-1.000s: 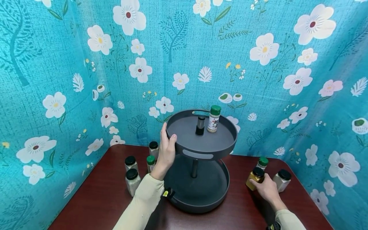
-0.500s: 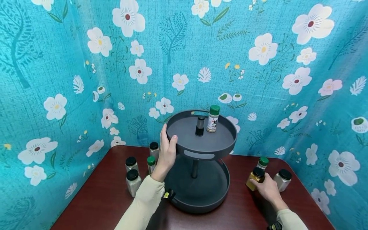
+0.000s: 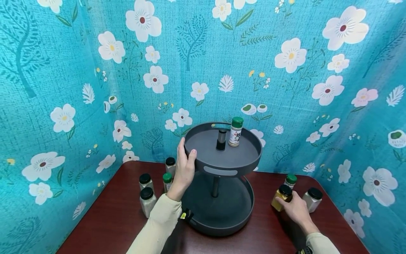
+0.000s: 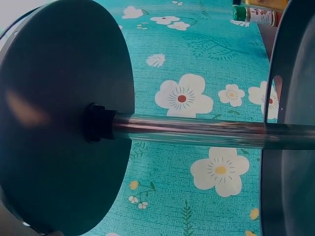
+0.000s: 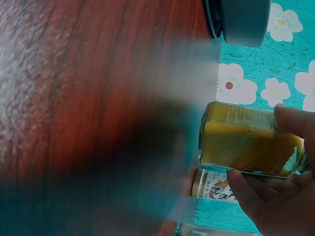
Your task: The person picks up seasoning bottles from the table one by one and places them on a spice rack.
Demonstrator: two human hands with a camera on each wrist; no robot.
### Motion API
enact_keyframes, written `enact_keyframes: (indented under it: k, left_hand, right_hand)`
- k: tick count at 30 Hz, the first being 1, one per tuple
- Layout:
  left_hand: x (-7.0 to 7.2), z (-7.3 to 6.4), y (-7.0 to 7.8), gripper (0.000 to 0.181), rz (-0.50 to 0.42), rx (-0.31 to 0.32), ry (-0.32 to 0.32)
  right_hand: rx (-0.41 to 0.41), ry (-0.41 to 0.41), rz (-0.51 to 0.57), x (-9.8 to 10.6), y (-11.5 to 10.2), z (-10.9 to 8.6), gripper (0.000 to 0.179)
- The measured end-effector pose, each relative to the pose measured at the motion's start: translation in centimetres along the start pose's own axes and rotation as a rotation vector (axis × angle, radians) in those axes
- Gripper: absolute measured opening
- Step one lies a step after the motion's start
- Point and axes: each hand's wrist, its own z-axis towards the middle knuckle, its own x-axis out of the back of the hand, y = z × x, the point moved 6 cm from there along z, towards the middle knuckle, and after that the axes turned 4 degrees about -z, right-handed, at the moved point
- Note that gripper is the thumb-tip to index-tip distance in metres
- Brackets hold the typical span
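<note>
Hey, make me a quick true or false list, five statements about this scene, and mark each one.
1. A green-capped bottle stands on the upper tray. True.
2. The left hand grips the post. False: it touches the upper tray's side.
3. The right hand holds a jar of yellow contents. True.
4. That jar's lid is green. False: it is black.
5. The table is white. False: it is dark reddish brown.

Left hand (image 3: pixel 184 165) high, fingers (image 3: pixel 181 149) upward, right hand (image 3: pixel 295 209) lower, curled
</note>
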Motion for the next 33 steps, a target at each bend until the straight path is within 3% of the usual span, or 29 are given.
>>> enact_keyframes:
  k: [17,26,33]
  left_hand:
    - [0.1,0.2,-0.3,0.065,0.026,0.028,-0.003]
    - [0.2,0.2,-0.2,0.063,0.022,0.01,0.006]
    - [0.2,0.2,-0.3,0.064,0.029,0.02,0.01]
  right_hand:
    - [0.041,0.08,0.014,1.6,-2.4,-0.6,0.075]
    - [0.046,0.11,0.017,2.3,-3.1,-0.8,0.073]
    - [0.042,0.1,0.02,2.8,-3.6,-1.0,0.071]
